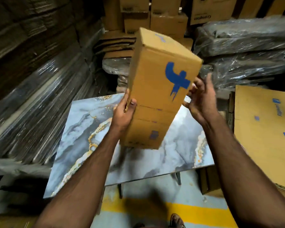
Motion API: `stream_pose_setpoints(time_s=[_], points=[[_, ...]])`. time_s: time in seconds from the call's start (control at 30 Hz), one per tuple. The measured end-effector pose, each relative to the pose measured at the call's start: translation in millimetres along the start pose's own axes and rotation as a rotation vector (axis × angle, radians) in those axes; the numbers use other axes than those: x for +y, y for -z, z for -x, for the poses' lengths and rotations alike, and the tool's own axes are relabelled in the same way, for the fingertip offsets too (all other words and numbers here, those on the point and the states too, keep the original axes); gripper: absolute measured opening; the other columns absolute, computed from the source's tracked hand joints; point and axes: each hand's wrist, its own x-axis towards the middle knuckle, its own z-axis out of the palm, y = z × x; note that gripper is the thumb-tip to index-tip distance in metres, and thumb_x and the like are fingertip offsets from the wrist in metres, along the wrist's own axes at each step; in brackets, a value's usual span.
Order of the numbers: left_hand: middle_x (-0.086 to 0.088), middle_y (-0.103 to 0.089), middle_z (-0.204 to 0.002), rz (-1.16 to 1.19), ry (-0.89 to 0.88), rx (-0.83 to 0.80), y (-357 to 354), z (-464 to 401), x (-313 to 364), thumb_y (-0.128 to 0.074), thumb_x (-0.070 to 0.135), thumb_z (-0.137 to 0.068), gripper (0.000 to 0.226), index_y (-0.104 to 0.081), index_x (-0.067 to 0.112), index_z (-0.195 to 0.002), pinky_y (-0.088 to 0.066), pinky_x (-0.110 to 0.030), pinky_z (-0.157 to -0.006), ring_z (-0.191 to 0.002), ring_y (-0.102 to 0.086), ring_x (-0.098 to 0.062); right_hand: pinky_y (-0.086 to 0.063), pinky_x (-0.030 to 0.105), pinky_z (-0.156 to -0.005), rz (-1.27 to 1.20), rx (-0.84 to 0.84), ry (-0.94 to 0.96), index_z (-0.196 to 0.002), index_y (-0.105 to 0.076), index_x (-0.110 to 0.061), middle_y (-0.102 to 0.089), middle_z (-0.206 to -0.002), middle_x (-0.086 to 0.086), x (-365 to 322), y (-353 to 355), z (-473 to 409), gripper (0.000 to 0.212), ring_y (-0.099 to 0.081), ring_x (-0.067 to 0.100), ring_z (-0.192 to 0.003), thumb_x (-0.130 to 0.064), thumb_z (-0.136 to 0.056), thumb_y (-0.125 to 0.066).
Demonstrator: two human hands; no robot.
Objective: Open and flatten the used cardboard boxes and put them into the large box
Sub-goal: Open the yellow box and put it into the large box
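we are holding one cardboard box (156,89), long and unflattened, tilted in the air above the marble-patterned tabletop (82,145), a blue logo facing us. our left hand (124,111) is gripping its left edge, thumb on the front face and fingers wrapping behind. our right hand (200,97) is sitting just beside the right edge with fingers loosely spread; we cannot tell whether it is touching. both forearms are reaching up from below. a large flat cardboard sheet (266,134) is lying to the right. plastic-wrapped bundles (247,51) are crowding the sides, and stacked cartons (168,20) are standing behind. a yellow floor stripe (204,214) is running below.
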Motion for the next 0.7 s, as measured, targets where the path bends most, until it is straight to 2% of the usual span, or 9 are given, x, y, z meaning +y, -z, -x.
stream_pose_setpoints(time_s=[0.03, 0.13, 0.2, 0.23, 0.33, 0.4, 0.47, 0.6, 0.7], points=[[0.001, -0.056, -0.142, 0.162, 0.054, 0.025, -5, -1, 1, -0.043, 0.07, -0.088, 0.074, -0.049, 0.023, -0.144, -0.04, -0.039, -0.113, -0.132, -0.052, -0.014, -0.045, 0.046, -0.095, 0.12, -0.065, 0.065, -0.124, -0.063, -0.03, -0.063, -0.102, -0.003, -7, -17, -4, 0.058, -0.056, 0.016, -0.102, -0.067, -0.098, -0.028], [0.003, -0.056, -0.142, 0.625, 0.223, 0.047, -23, 8, 0, -0.045, 0.071, -0.091, 0.07, -0.049, 0.025, -0.142, -0.041, -0.046, -0.111, -0.131, -0.054, -0.016, -0.028, 0.051, -0.115, 0.593, -0.178, 0.194, -0.138, -0.047, -0.049, -0.044, -0.148, -0.006, -15, -52, -13, 0.055, -0.036, 0.015, -0.14, -0.073, -0.093, -0.028], [0.006, -0.064, -0.131, 0.859, 0.31, 0.135, -35, 16, 1, -0.037, 0.061, -0.099, 0.053, -0.053, 0.026, -0.135, -0.049, -0.041, -0.103, -0.12, -0.062, -0.012, -0.018, 0.041, -0.119, 0.89, -0.219, 0.257, -0.145, -0.038, -0.048, -0.035, -0.149, -0.01, -13, -64, -13, 0.058, -0.027, 0.016, -0.144, -0.068, -0.092, -0.03], [0.005, -0.065, -0.128, 0.951, 0.335, 0.177, -40, 18, 1, -0.03, 0.057, -0.102, 0.051, -0.054, 0.025, -0.134, -0.052, -0.039, -0.099, -0.115, -0.064, -0.013, -0.017, 0.036, -0.118, 0.99, -0.252, 0.306, -0.149, -0.036, -0.041, -0.036, -0.145, -0.011, -10, -67, -10, 0.061, -0.027, 0.016, -0.143, -0.062, -0.092, -0.032], [-0.005, -0.061, -0.134, 1.138, 0.509, 0.225, -48, 22, -9, -0.023, 0.069, -0.097, 0.068, -0.05, 0.022, -0.139, -0.043, -0.049, -0.106, -0.119, -0.059, -0.027, -0.024, 0.037, -0.117, 1.14, -0.315, 0.428, -0.148, -0.044, -0.024, -0.043, -0.148, -0.003, 12, -66, -5, 0.062, -0.034, 0.015, -0.138, -0.055, -0.094, -0.041], [-0.006, -0.059, -0.133, 1.161, 0.75, 0.231, -51, 22, -22, -0.025, 0.08, -0.088, 0.078, -0.05, 0.025, -0.138, -0.039, -0.055, -0.105, -0.12, -0.055, -0.032, -0.033, 0.045, -0.112, 1.181, -0.289, 0.407, -0.141, -0.052, -0.024, -0.048, -0.142, 0.0, 30, -55, -6, 0.062, -0.041, 0.017, -0.133, -0.061, -0.092, -0.041], [-0.011, -0.052, -0.144, 1.172, 0.954, 0.166, -57, 31, -31, -0.027, 0.08, -0.085, 0.083, -0.048, 0.023, -0.142, -0.036, -0.06, -0.104, -0.13, -0.048, -0.037, -0.036, 0.049, -0.105, 1.257, -0.246, 0.362, -0.134, -0.056, -0.029, -0.049, -0.134, -0.002, 44, -42, -6, 0.059, -0.044, 0.015, -0.129, -0.064, -0.09, -0.037], [-0.019, -0.049, -0.144, 1.134, 1.106, 0.146, -69, 56, -41, -0.027, 0.059, -0.096, 0.064, -0.055, 0.01, -0.126, -0.036, -0.058, -0.107, -0.135, -0.044, -0.037, -0.04, 0.049, -0.102, 1.328, -0.246, 0.327, -0.126, -0.057, -0.03, -0.054, -0.128, -0.005, 64, -13, -4, 0.052, -0.048, 0.013, -0.123, -0.062, -0.092, -0.035], [-0.022, -0.044, -0.148, 1.07, 1.243, 0.111, -73, 66, -60, -0.02, 0.061, -0.097, 0.077, -0.042, 0.004, -0.143, -0.04, -0.056, -0.099, -0.134, -0.045, -0.039, -0.044, 0.044, -0.101, 1.223, -0.24, 0.224, -0.127, -0.058, -0.026, -0.059, -0.124, -0.009, 76, 11, 0, 0.042, -0.054, 0.011, -0.116, -0.052, -0.096, -0.045]])
